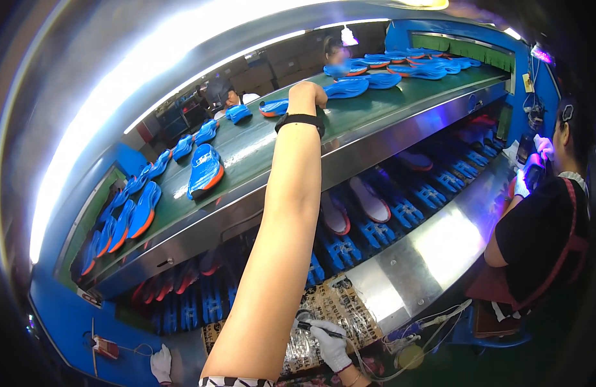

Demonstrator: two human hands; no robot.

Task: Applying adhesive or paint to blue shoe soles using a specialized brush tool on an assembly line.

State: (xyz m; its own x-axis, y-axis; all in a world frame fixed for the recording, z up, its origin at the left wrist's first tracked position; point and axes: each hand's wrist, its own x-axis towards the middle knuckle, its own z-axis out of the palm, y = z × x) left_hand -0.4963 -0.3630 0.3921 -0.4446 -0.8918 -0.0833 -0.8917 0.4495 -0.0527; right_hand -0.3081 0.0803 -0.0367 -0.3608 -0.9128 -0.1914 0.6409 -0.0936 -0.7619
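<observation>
My left hand (307,95), bare with a black band (301,121) at the wrist, reaches far over the upper green conveyor belt (252,145). It is beside a blue shoe sole (347,89) on its right and a blue-and-orange sole (273,108) on its left. Its fingers are mostly hidden behind the hand, so any grip is unclear. Low in front, my right hand (331,345), in a white glove, is closed round a slim black stick-like tool (322,329). This hand is over a board covered in printed brown tape (343,303).
More soles (205,169) lie along the belt. Below its metal edge (369,151), a lower level carries shoe parts (369,198) and blue racks (378,233). At right sits a co-worker (536,226) in white gloves under purple light. A white glove (161,364) shows at lower left; cables (433,322) at lower right.
</observation>
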